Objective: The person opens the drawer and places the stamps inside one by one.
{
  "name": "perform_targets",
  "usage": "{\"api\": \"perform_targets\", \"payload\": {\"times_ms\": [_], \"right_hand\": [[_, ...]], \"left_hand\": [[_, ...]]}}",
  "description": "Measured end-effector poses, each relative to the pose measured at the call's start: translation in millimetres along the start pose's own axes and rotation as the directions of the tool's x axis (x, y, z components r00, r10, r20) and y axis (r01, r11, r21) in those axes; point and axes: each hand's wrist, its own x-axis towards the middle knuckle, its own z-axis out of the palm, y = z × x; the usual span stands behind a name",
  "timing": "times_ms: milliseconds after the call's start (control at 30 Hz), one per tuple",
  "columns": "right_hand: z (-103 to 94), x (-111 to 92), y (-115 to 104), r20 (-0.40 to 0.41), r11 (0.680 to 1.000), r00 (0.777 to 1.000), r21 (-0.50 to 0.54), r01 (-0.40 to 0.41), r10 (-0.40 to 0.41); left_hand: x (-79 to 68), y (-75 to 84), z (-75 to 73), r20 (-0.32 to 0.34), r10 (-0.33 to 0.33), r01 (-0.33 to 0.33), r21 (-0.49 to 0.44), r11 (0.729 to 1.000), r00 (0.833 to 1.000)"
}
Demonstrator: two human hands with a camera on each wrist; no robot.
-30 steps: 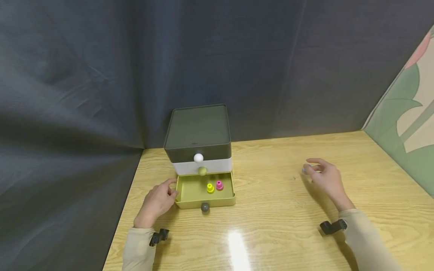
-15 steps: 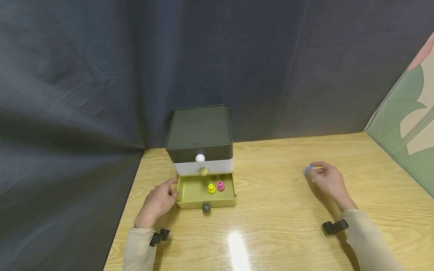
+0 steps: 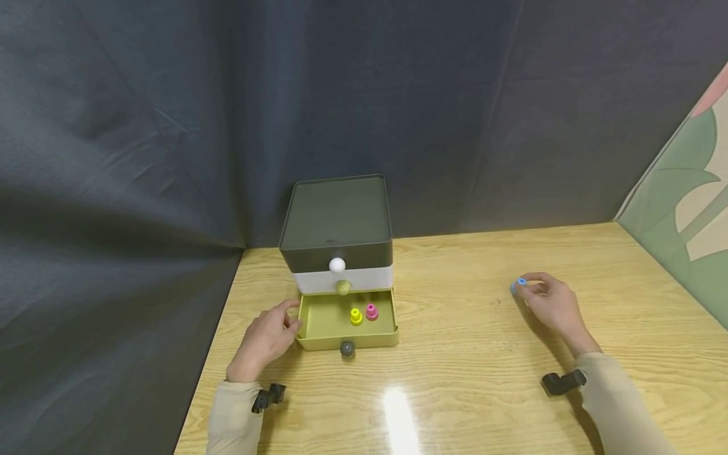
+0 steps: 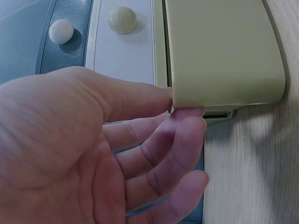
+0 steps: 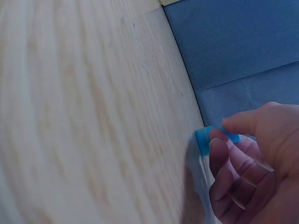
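Observation:
The green bottom drawer (image 3: 372,341) of a small three-tier drawer unit stands pulled out. My left hand (image 3: 264,344) pinches its left side near the front corner; in the left wrist view the thumb meets the edge of the drawer (image 4: 224,56) and the other fingers curl loosely. Inside the drawer stand a yellow stepped peg (image 3: 356,317) and a pink stepped peg (image 3: 371,311), side by side. Over to the right, my right hand (image 3: 552,306) pinches a blue stepped peg (image 3: 520,284) between thumb and fingers. The base of this blue peg (image 5: 203,140) is at the tabletop.
Above the drawer sit a white tier (image 3: 370,278) and a dark grey tier (image 3: 364,256) with a tray-like top. Round knobs stick out in front. A dark curtain (image 3: 432,126) borders the wooden table (image 3: 455,379) behind and at left; a patterned panel (image 3: 694,189) borders the right.
My right hand has lowered slightly with the blue peg, which shows more clearly now. The left hand stays at the drawer. The whole view has shifted a little.

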Motion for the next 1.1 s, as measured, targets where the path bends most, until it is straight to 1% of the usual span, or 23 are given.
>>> {"api": "perform_targets", "payload": {"times_ms": [167, 367, 467, 700, 933, 1100], "right_hand": [[-1.0, -1, -1, 0.0, 1.0, 1.0, 0.006, 0.01, -0.01], [-3.5, -3, -2, -0.017, 1.0, 1.0, -0.016, 0.012, -0.013], [-4.5, -4, -3, -0.01, 1.0, 1.0, -0.02, 0.023, -0.023], [-4.6, -7, -17, -0.001, 0.996, 0.997, 0.029, 0.081, -0.081], [-0.8, -11, -30, -0.016, 0.986, 0.986, 0.007, 0.168, -0.167], [3.1, -14, -42, -0.019, 0.981, 0.981, 0.018, 0.194, -0.193]], "left_hand": [[-1.0, 0.1, 0.0, 0.001, 0.013, -0.013, -0.01, 1.0, 1.0], [-0.9, -0.1, 1.6, 0.008, 0.004, -0.004, -0.014, 1.0, 1.0], [-0.3, 0.1, 1.5, 0.011, 0.002, -0.002, -0.016, 1.0, 1.0], [-1.0, 0.6, -1.1, 0.009, 0.005, -0.005, -0.005, 1.0, 1.0], [-1.0, 0.8, -1.2, 0.013, 0.004, -0.004, -0.004, 1.0, 1.0], [-1.2, 1.1, -1.3, 0.01, 0.007, -0.007, 0.0, 1.0, 1.0]]}}
